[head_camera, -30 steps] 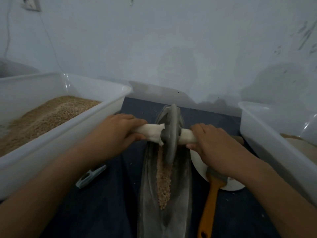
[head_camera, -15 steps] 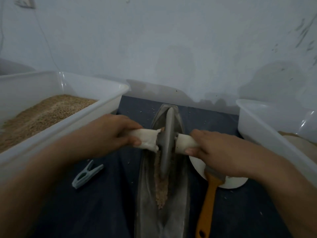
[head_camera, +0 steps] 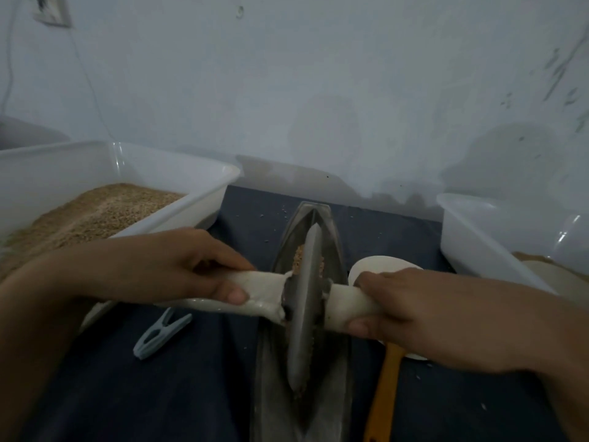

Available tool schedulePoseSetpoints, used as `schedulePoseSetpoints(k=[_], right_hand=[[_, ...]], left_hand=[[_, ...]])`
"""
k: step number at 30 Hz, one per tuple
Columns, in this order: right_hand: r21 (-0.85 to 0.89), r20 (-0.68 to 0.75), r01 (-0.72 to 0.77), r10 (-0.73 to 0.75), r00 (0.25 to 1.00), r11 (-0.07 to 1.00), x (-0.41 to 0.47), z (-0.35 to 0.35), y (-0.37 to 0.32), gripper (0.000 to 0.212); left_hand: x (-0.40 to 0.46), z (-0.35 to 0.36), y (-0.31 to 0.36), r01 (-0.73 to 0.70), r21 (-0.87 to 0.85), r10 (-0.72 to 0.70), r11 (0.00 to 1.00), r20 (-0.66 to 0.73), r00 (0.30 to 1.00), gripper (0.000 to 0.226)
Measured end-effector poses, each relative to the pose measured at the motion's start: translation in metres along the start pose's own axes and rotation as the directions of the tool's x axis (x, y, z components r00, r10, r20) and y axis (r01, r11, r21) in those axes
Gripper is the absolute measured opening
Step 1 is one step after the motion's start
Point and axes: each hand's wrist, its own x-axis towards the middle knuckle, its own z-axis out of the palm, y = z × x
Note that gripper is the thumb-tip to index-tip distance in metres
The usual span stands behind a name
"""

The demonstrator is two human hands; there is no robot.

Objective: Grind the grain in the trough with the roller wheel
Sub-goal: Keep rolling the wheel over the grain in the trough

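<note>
A grey metal roller wheel [head_camera: 304, 309] stands on edge in the long boat-shaped metal trough [head_camera: 334, 247] at the centre. A cloth-wrapped axle runs through the wheel. My left hand [head_camera: 178, 269] grips the axle's left handle [head_camera: 261, 290], and my right hand [head_camera: 414, 311] grips the right handle [head_camera: 342, 311]. Tan grain [head_camera: 299, 258] shows in the trough just beyond the wheel; the wheel hides the grain beneath it.
A white tub holding tan grain [head_camera: 204, 199] stands at left, another white tub [head_camera: 471, 247] at right. A pale blue clothes peg [head_camera: 161, 334] lies left of the trough. A yellow-handled brush [head_camera: 384, 390] and a white plate [head_camera: 382, 263] lie right of it. A wall is behind.
The wheel has rolled toward me along the trough, from its far end to the middle, both hands moving with it. Grain now shows beyond the wheel instead of in front.
</note>
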Motion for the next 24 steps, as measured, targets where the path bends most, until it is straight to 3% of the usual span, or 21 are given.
schedulePoseSetpoints(k=[3, 6, 9, 12, 16, 20, 22, 24], right_hand=[[-0.038, -0.05, -0.021, 0.019, 0.999, 0.999, 0.006, 0.002, 0.0, 0.028], [-0.013, -0.122, -0.083, 0.081, 0.989, 0.996, 0.026, 0.012, 0.013, 0.029], [-0.05, -0.27, -0.138, 0.119, 0.956, 0.989, 0.045, 0.026, 0.027, 0.018], [-0.145, -0.4, -0.2, 0.127, 0.908, 0.969, 0.053, 0.035, 0.033, 0.023], [-0.136, -0.273, -0.151, 0.11, 0.956, 0.979, 0.041, 0.028, 0.019, 0.023], [-0.016, -0.058, -0.062, 0.061, 0.996, 0.998, 0.013, 0.009, 0.005, 0.028], [-0.011, 0.007, -0.022, 0.023, 1.0, 1.0, 0.002, 0.001, 0.0, 0.031], [-0.017, 0.009, -0.014, 0.014, 1.0, 1.0, -0.001, -0.002, -0.003, 0.031]], left_hand=[[0.002, 0.003, 0.004, 0.046, 0.027, -0.045, 0.999, -0.055, 0.997, 0.041], [0.015, 0.013, 0.003, 0.157, 0.157, -0.113, 0.975, -0.254, 0.961, 0.04], [0.032, 0.029, 0.0, 0.216, 0.329, -0.019, 0.919, -0.51, 0.86, 0.038], [0.041, 0.035, -0.005, 0.199, 0.388, 0.072, 0.9, -0.582, 0.81, 0.041], [0.031, 0.024, -0.008, 0.111, 0.285, 0.038, 0.952, -0.472, 0.881, 0.037], [0.008, 0.007, -0.001, -0.014, 0.089, 0.03, 0.996, -0.176, 0.984, 0.034], [0.001, 0.001, 0.002, -0.041, 0.005, 0.041, 0.999, -0.049, 0.998, 0.041], [0.0, 0.0, 0.004, -0.022, -0.005, 0.022, 1.0, -0.014, 1.0, 0.037]])
